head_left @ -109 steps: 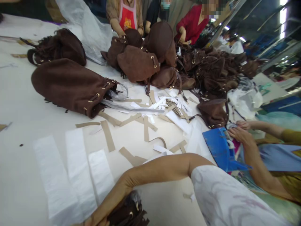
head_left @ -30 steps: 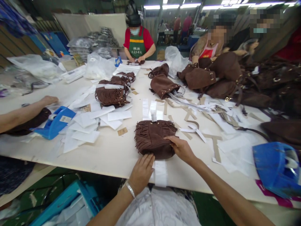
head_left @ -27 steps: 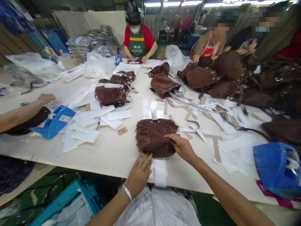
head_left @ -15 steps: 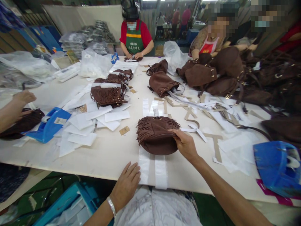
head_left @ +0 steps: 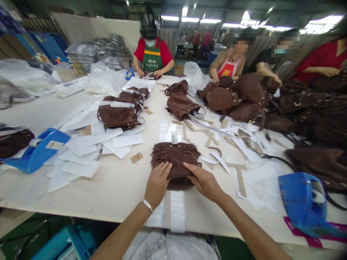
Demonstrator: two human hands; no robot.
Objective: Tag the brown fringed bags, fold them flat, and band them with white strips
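Note:
A small brown suede bag with fringe (head_left: 176,155) lies on the pale table (head_left: 114,187) straight in front of me, on top of white paper strips (head_left: 177,207). My left hand (head_left: 158,182) lies flat on the bag's near left part, fingers stretched forward. On the near right part rests my right hand (head_left: 203,180), fingers pressed onto the suede. A silver bracelet circles my left wrist. Both hands touch the bag; neither lifts it.
More fringed brown bags (head_left: 116,115) are stacked at mid left, and plain brown bags (head_left: 230,99) are heaped at the right. White sheets and tan card strips (head_left: 238,173) litter the table. Blue tape dispensers (head_left: 305,202) sit at both sides. Other people work at the far edge.
My left hand has come up from the table edge onto the bag. The bag has been pushed down flatter under both hands. The neighbour's arm at the left is out of view.

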